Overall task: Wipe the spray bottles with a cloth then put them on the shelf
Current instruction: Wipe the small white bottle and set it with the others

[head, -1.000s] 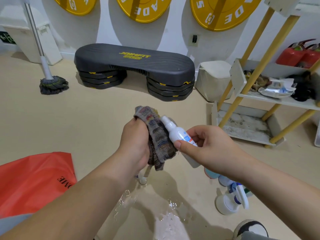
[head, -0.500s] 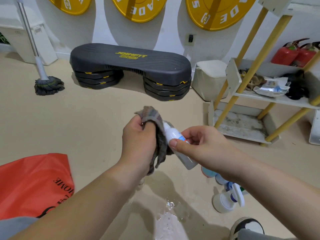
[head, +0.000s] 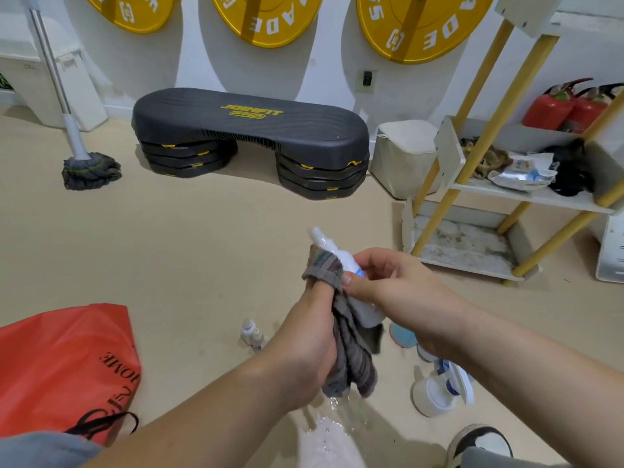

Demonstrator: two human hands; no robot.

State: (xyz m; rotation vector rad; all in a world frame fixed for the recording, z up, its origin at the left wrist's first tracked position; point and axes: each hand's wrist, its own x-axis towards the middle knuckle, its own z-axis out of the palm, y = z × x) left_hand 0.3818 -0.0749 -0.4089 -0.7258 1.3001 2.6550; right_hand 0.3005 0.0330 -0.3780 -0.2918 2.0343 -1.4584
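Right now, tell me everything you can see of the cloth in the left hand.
The cloth is grey with muted purplish and brownish stripes and looks like a ribbed knit. It is bunched into loose folds. The left hand grips it, with its top end draped over the fingertips and the rest hanging below the hand. Its upper part presses against the side of the white spray bottle, which the right hand holds. Whether it is wet cannot be told.
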